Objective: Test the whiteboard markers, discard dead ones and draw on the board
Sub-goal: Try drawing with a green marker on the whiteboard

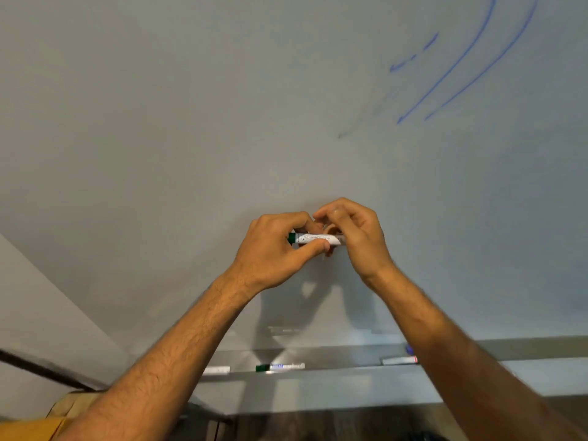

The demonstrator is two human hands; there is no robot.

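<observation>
Down at the lower left of the frame, a white marker (220, 370) lies on the tray (337, 358) under the whiteboard (191, 122), and just right of it a second one with a green cap (279, 367) waits its turn. Now up to centre frame, where the action is: your left hand (273, 246) has its grip curled round the green marker (315, 239), fingers over the top and thumb pressing from below near the green end, barrel lying level just in front of the board. Your right hand (353, 230) pinches the other end of that barrel with its fingertips; whether a cap sits under them I cannot tell, they hide it. Looks to me like you're at the cap, uncapping or closing. This thing is light, stiff and smooth plastic, so it can twist in a loose hold: keep the left hand mid-barrel and pull straight along its length, not sideways. Further right, low on the tray, a marker with a red end (400, 360) lies beside something blue I can't make out. Upper right, blue strokes (458, 68) already cross the board, with a fainter streak to their left.
</observation>
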